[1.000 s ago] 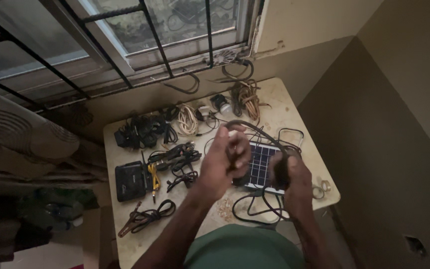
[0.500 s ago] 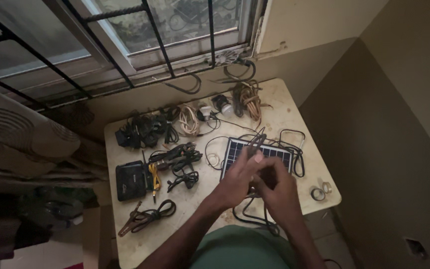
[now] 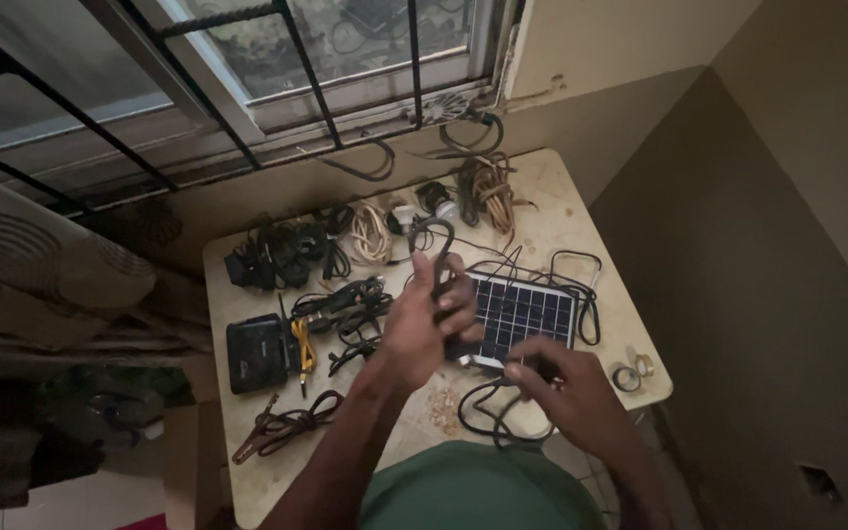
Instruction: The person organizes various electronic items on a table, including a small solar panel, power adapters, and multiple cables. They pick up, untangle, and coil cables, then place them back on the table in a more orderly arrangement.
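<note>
My left hand (image 3: 426, 319) is raised over the middle of the small table (image 3: 561, 196) and grips a loop of black cable (image 3: 434, 250) that sticks up above its fingers. My right hand (image 3: 563, 388) is lower, near the table's front edge, pinching the same black cable where it trails down into loose loops (image 3: 496, 417). Between and behind the hands lies a small dark solar panel (image 3: 522, 309) with thin wires around it.
Several cable bundles lie on the table: black ones (image 3: 282, 255) at back left, a pale one (image 3: 370, 234), a brown one (image 3: 488, 191). A black box (image 3: 255, 351), a yellow-tipped lead (image 3: 303, 344) and tape rolls (image 3: 630, 373) also sit there. A barred window (image 3: 247, 88) is behind.
My hands were together over the panel's front edge half a second ago. The left hand has lifted up and left with a cable loop; the right has dropped toward the front edge.
</note>
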